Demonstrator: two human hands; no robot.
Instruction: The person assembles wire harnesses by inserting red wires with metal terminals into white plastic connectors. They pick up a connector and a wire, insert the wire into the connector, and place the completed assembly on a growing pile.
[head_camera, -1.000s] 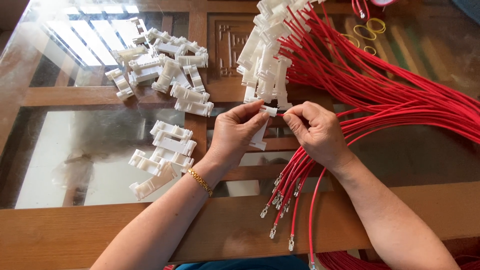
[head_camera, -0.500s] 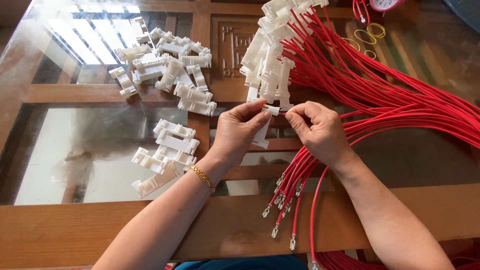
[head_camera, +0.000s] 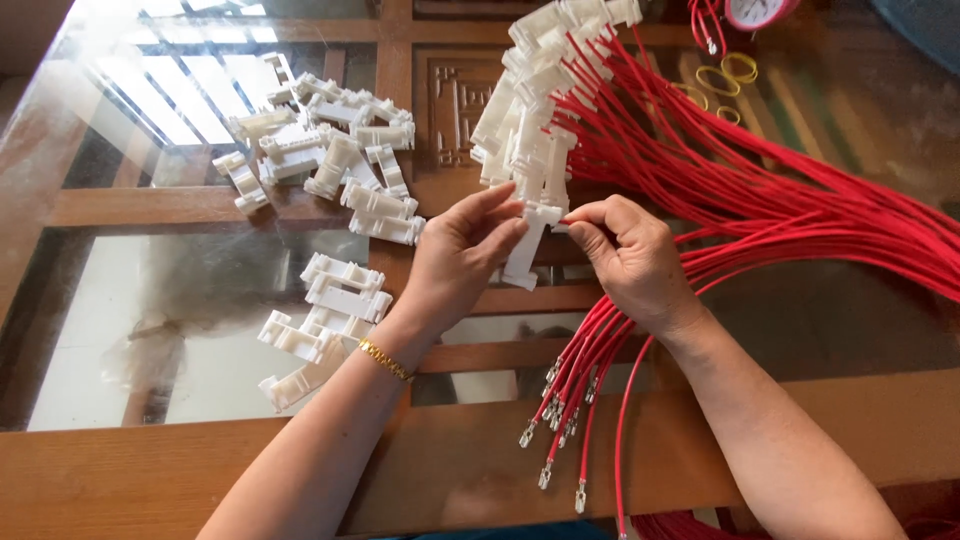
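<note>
My left hand (head_camera: 460, 255) grips a white plastic connector housing (head_camera: 528, 248) over the middle of the glass-topped wooden table (head_camera: 150, 480). My right hand (head_camera: 630, 262) pinches the end of a red wire at the housing's upper end. A bundle of loose red wires with metal terminals (head_camera: 570, 400) runs from under my right hand toward the table's front edge. Behind my hands lies a row of white housings fitted with red wires (head_camera: 540, 110), the wires (head_camera: 800, 200) fanning out to the right.
Two heaps of empty white housings lie to the left, one far (head_camera: 320, 160) and one near (head_camera: 320, 325). Yellow rubber bands (head_camera: 725, 72) and a red round clock (head_camera: 760, 10) sit at the back right. A gold bracelet (head_camera: 385, 360) is on my left wrist.
Both hands stay together on the housing with only small finger shifts; the view has moved slightly.
</note>
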